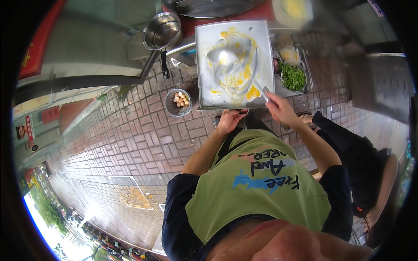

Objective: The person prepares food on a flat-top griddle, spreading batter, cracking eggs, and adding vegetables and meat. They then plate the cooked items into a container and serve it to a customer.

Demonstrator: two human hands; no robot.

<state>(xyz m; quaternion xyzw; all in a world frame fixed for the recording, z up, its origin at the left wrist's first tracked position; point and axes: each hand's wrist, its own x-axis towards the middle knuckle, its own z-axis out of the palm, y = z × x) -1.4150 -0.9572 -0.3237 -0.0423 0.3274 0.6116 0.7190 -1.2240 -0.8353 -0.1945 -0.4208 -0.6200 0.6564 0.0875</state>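
Note:
A rectangular metal tray [201, 81] lies before me, smeared with white batter and streaks of egg yolk [253, 92]. My right hand [281, 110] grips the handle of a metal ladle [260, 89] at the tray's near right corner. The handle slants into the tray, and its far end is hard to make out in the batter; a shiny rounded bowl shape shows at the tray's left. My left hand [230, 120] is at the near edge, its fingers closed on a flat metal handle [243, 112] under the rim.
Left are a steel saucepan [162, 31] and a lined bin with eggshells [178, 102]. Chopped greens [293, 77] in a bowl and a bag of pale food [289, 54] stand right. A blurred container [292, 12] is behind. A person in dark clothes [362, 163] is at my right.

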